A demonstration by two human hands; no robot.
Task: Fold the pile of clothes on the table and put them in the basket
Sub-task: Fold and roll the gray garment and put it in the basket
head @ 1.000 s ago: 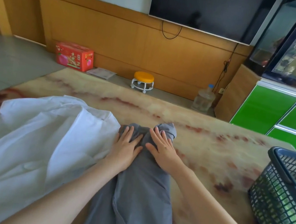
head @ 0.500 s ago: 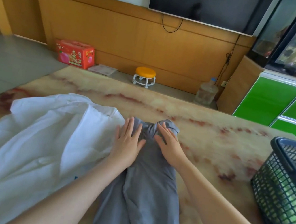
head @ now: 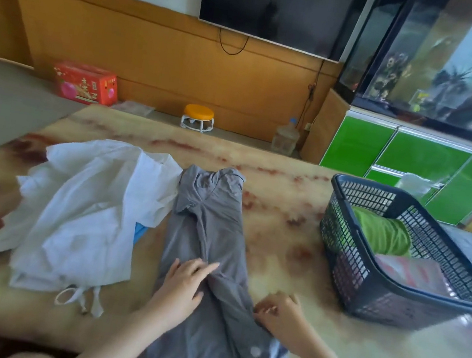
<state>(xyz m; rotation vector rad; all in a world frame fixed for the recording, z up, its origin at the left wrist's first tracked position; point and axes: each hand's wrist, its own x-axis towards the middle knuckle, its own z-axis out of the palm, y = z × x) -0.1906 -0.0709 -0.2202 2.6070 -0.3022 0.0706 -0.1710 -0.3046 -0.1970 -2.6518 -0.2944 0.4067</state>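
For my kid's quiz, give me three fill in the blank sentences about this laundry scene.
1. The white garment lies on the ___ side of the grey garment.
2. The left hand lies flat on the grey garment; the right hand holds its ___ edge.
3. The folded cloth at the far end of the basket is ___.
Missing words: left, right, green.

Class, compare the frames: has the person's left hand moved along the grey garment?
Yes. The left hand has drawn back toward the person, from the grey garment's far end to its middle.
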